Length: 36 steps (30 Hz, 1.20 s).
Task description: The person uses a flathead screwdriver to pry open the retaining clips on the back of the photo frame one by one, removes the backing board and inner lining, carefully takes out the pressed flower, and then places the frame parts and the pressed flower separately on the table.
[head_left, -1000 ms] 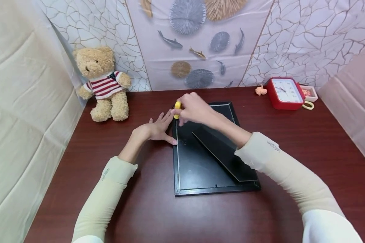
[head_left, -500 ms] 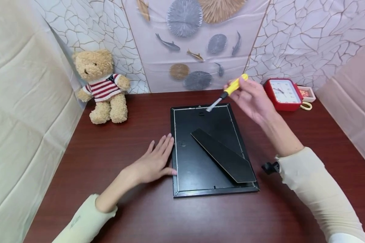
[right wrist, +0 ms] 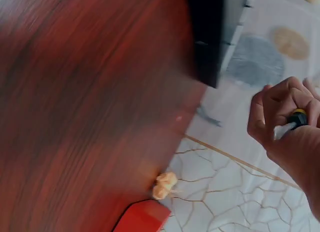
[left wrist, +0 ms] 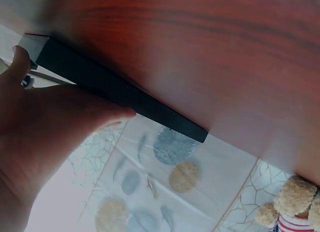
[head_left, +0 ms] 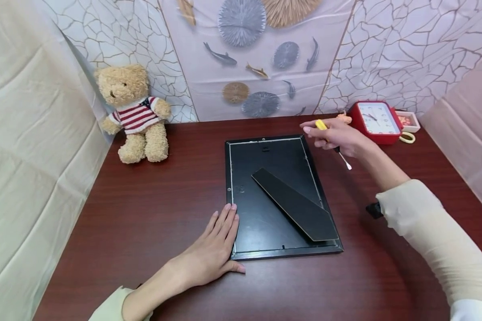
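Observation:
A black picture frame lies back side up on the table, its stand leg slanting across the backing board. My left hand rests at the frame's lower left corner, fingers straight along the left edge and thumb by the bottom edge. In the left wrist view that hand touches the side of the frame. Beyond the frame's upper right corner, my right hand holds a yellow-handled screwdriver, whose metal tip points back toward the wrist. The right wrist view shows the fingers curled round the screwdriver.
A teddy bear in a striped sweater sits at the back left. At the back right are a red clock, a small orange figurine and a little box. A patterned cloth hangs behind the table.
My right hand has moved from the frame's upper left corner to beyond its upper right, and the screwdriver has turned in it. My left hand has slid down the left edge.

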Motion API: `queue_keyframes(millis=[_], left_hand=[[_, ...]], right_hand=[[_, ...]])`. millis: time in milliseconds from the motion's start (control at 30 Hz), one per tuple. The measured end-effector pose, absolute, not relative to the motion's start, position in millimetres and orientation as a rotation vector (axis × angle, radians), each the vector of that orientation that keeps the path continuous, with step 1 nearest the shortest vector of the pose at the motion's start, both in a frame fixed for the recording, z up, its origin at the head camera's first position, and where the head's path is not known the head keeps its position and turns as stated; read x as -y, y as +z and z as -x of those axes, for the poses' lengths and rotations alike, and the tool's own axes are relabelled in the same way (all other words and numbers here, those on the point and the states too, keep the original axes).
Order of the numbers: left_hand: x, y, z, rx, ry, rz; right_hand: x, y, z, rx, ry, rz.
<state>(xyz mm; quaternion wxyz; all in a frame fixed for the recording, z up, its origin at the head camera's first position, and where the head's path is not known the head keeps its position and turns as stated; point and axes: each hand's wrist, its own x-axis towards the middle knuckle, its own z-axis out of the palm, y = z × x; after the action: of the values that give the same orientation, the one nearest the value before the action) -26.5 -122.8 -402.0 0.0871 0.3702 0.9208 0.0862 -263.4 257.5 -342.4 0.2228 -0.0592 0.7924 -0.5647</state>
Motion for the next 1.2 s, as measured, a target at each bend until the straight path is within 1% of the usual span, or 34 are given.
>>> queue_keyframes(millis=[200, 400, 500, 667, 800, 867, 967, 1033, 1100, 1200], left_hand=[[115, -394, 22, -2.755, 0.192, -0.991], [111, -395, 21, -2.804, 0.157, -0.956], [111, -394, 25, -2.793, 0.181, -0.896], [117, -387, 32, -2.784, 0.196, -0.783], [125, -386, 40, -2.787, 0.203, -0.773], [129, -390, 45, -2.79, 0.217, -0.782], [140, -409, 55, -2.808, 0.232, -0.838], [144, -410, 59, -2.808, 0.24, -0.851], [146, -407, 63, -2.799, 0.238, -0.85], [145, -386, 65, -2.749, 0.223, -0.783]], right_hand=[[-259, -366, 282, -2.321, -1.257, 0.265], [-261, -384, 298, -2.326, -1.223, 0.19], [-264, -390, 301, -2.296, -1.265, 0.151], [-264, -394, 302, -2.281, -1.317, 0.129], [-267, -396, 299, -2.275, -1.356, 0.107], [-268, -396, 298, -2.273, -1.374, 0.106], [-271, -396, 294, -2.291, -1.381, 0.108], [-274, -396, 291, -2.31, -1.366, 0.114], [-279, -395, 288, -2.328, -1.343, 0.111], [-286, -393, 282, -2.355, -1.299, 0.103]])
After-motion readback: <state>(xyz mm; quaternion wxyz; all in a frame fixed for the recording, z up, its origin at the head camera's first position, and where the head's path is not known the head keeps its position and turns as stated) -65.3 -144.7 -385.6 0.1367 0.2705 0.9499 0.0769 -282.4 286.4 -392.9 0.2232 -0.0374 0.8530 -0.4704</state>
